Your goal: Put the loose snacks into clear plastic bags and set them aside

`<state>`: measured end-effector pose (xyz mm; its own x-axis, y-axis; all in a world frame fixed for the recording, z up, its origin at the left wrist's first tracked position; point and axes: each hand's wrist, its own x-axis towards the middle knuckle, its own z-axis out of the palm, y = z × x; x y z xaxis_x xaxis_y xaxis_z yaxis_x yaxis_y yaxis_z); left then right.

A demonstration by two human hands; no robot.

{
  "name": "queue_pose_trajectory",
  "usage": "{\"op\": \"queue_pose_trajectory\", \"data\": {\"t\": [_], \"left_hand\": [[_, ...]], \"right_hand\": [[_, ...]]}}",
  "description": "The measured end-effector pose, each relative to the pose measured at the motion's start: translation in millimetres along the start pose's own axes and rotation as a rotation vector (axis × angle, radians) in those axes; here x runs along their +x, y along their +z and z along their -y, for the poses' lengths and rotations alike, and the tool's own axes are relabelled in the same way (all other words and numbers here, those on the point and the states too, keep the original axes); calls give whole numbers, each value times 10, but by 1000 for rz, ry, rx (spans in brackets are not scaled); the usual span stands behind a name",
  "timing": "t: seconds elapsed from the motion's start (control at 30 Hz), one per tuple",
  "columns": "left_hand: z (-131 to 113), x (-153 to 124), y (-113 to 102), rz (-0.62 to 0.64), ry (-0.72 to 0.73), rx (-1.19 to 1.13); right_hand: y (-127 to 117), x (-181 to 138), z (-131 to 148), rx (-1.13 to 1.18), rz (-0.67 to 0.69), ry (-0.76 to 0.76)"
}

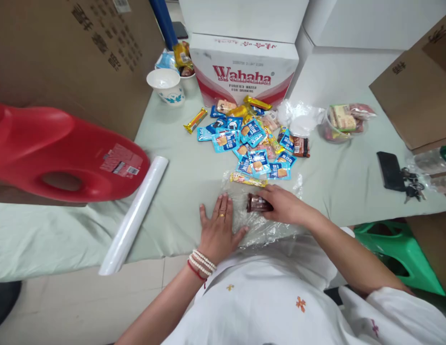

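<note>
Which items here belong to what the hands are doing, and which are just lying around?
In use: left hand flat on clear plastic sheet; right hand gripping brown snack packet; yellow snack stick at the sheet's far edge; snack pile beyond it.
Lying about: red jug; film roll; paper cup; Wahaha box; phone; keys.

Red plastic jug (64, 153) lying on its side at far left, white film roll (134, 215) just beside it. Paper cup (166, 85) near Wahaha carton (244, 72). Black phone (389, 170) just beside keys (413, 184) at right. Green plastic stool (403, 249) at lower right.
</note>
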<state>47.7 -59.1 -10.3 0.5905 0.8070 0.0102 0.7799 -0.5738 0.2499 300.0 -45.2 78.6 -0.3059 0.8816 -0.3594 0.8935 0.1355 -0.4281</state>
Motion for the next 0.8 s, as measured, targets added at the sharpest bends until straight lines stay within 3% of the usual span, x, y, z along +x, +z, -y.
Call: {"op": "queue_pose_trajectory", "data": {"t": [0.1, 0.3, 0.43, 0.57, 0.63, 0.73, 0.8], "left_hand": [[-9, 12, 25, 2, -9, 15], [-24, 2, 83, -33, -17, 11], [94, -99, -14, -64, 28, -62], [345, -238, -220, -20, 247, -186], [479, -267, -288, 40, 340, -216], [637, -211, -303, 79, 372, -200], [700, -111, -284, 42, 348, -199]], "right_hand": [[145, -52, -95, -135, -137, 181], [298, 5, 124, -115, -170, 62], [440, 31, 106, -74, -209, 11], [513, -346, -139, 58, -357, -212], [626, -626, -276, 75, -347, -375], [936, -929, -443, -22, -274, -502], [1135, -987, -510, -58, -321, -501]]}}
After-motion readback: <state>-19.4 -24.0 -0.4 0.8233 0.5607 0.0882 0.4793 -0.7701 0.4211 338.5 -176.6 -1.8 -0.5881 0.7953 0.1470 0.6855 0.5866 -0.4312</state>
